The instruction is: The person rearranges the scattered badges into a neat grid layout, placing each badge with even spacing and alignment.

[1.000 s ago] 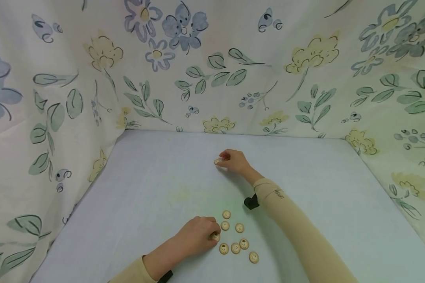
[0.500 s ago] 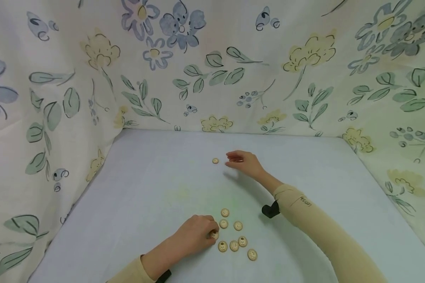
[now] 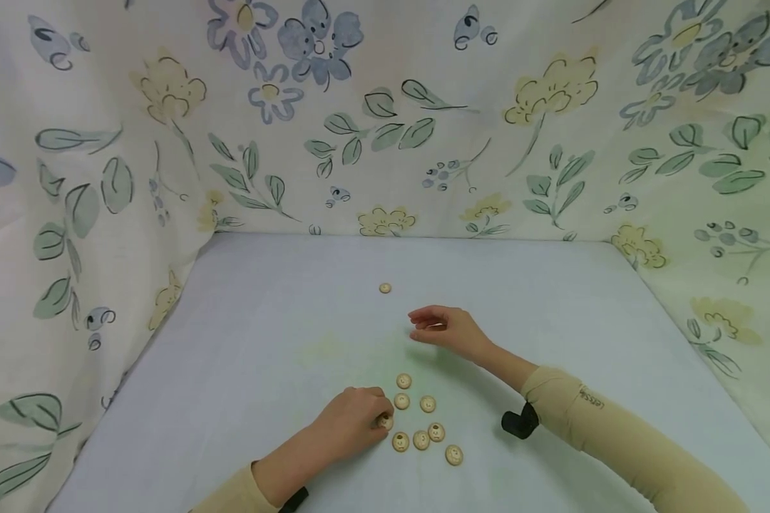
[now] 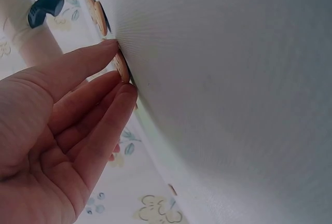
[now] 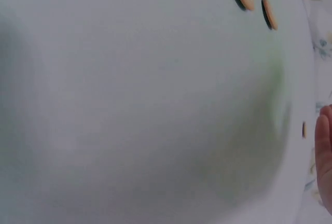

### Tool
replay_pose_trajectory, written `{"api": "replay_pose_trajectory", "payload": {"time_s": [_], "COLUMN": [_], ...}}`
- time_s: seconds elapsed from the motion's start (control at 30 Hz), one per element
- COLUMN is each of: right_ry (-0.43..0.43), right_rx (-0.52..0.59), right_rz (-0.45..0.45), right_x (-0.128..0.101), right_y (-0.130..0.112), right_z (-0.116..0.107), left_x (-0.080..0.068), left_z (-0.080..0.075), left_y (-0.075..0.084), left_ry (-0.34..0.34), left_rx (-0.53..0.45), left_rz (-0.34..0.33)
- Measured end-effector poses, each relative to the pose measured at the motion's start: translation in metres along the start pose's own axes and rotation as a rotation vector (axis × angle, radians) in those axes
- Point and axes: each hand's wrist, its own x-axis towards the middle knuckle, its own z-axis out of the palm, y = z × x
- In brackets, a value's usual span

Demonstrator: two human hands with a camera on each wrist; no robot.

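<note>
My left hand pinches a small round wooden disc with a face drawn on it, at the left side of a loose group of similar discs. In the left wrist view, thumb and fingertip sit at opposite edges of that disc. My right hand hovers over the middle of the table with relaxed fingers and nothing between them. Beyond it, a single wooden disc lies alone toward the back. Just the edge of the right hand's fingers shows in the right wrist view.
Several more face discs lie right of the left hand, among them a disc farthest back and a disc nearest the front. They lie on a white table. Floral curtain cloth encloses the back and sides.
The right hand has let go of the disc at the back and drawn away from it, rightward and nearer. The left hand keeps its pinch. The view has shifted slightly.
</note>
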Motion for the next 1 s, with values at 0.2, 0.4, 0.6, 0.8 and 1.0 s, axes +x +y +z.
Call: {"api": "replay_pose_trajectory", "payload": {"time_s": [0.2, 0.4, 0.6, 0.8, 1.0], "right_ry": [-0.016, -0.045, -0.083, -0.084, -0.08], "right_rx": [0.012, 0.019, -0.024, -0.075, -0.119], "right_rz": [-0.019, -0.107, -0.199, -0.25, -0.277], "right_x": [-0.026, -0.053, -0.076, -0.09, -0.096], "right_y": [-0.001, 0.0, 0.004, 0.003, 0.01], "right_z": [0.006, 0.012, 0.02, 0.026, 0.031], "left_x": [0.001, 0.0, -0.001, -0.001, -0.001], "left_z": [0.0, 0.0, 0.001, 0.001, 0.001], "left_y": [0.0, 0.0, 0.0, 0.0, -0.001], "left_ry": [0.003, 0.0, -0.011, 0.0, 0.004], "left_rx": [0.002, 0.007, 0.002, -0.003, 0.004], "left_rz": [0.007, 0.0, -0.018, -0.01, -0.008]}}
